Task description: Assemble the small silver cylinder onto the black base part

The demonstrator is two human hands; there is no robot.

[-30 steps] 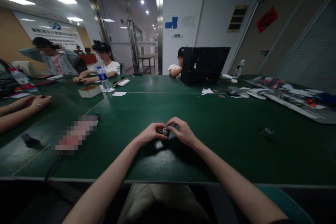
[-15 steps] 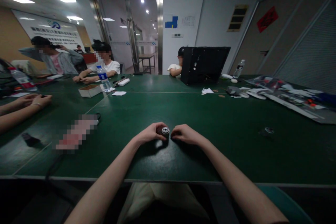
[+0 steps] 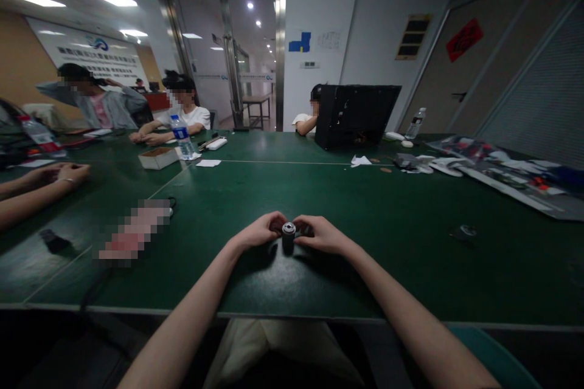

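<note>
A small dark cylinder with a silvery ring-shaped top (image 3: 288,237) stands upright on the green table (image 3: 255,191), in front of my body. At its left side is my left hand (image 3: 263,230), fingers curved and apart, with the fingertips close to the cylinder. On the other side my right hand (image 3: 322,234) curves toward it, thumb and fingers near its upper right edge. Whether the right fingertips touch or grip it is hard to make out. Shadow hides the undersides of both hands.
A pixelated flat item (image 3: 134,234) with a cable and a black object (image 3: 55,241) lie left. Another small dark object (image 3: 465,232) is at right. Farther back are a white box (image 3: 159,158), a bottle (image 3: 182,138) and a black case (image 3: 358,117). Another person's hands (image 3: 66,176) rest left.
My left hand has loosened from the cylinder, which now shows more of its dark side. The right hand has moved left, up to the cylinder. The whole view has shifted slightly.
</note>
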